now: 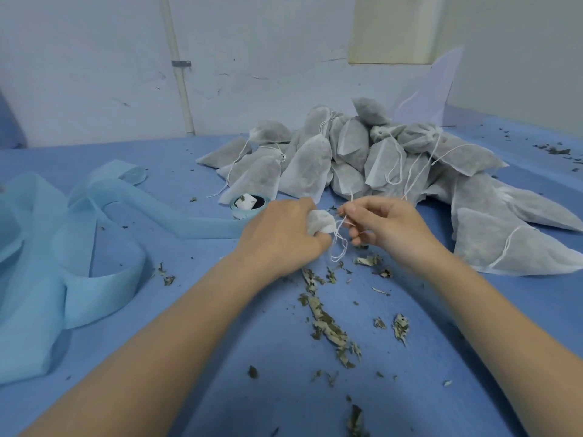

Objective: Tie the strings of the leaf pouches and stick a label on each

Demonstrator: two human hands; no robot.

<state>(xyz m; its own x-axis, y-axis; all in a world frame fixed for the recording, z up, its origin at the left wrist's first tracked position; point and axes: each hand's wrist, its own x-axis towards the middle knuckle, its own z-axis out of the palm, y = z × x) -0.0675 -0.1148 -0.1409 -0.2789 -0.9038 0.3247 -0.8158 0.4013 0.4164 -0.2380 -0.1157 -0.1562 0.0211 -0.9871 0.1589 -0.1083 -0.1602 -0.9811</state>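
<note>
Crumbled dry leaves (pixel 326 323) are scattered all over the blue counter (pixel 220 357) right in front of me, between my two forearms.

Bit further out, my left hand (pixel 280 234) is curled around a small white pouch (pixel 320 221), gripping it near the neck so only the gathered top pokes out by my thumb. My right hand (pixel 383 223) is just beside it, fingers (pixel 348 212) pinching the white string (pixel 339 244) that comes off the pouch. The loose ends of the string dangle down between my hands, just above the leaf crumbs.

Behind my left hand sits a label roll (pixel 249 203), touching a long blue backing strip (pixel 157 212) that runs off to the left, where it loops and piles up in a big tangle.

Behind my hands and off to the right is a heap of filled pouches (pixel 353 152), greyish with leaves inside, strings hanging everywhere. A few more lie flat on the right side of the counter near my right wrist. Can't tell which of those are knotted.
</note>
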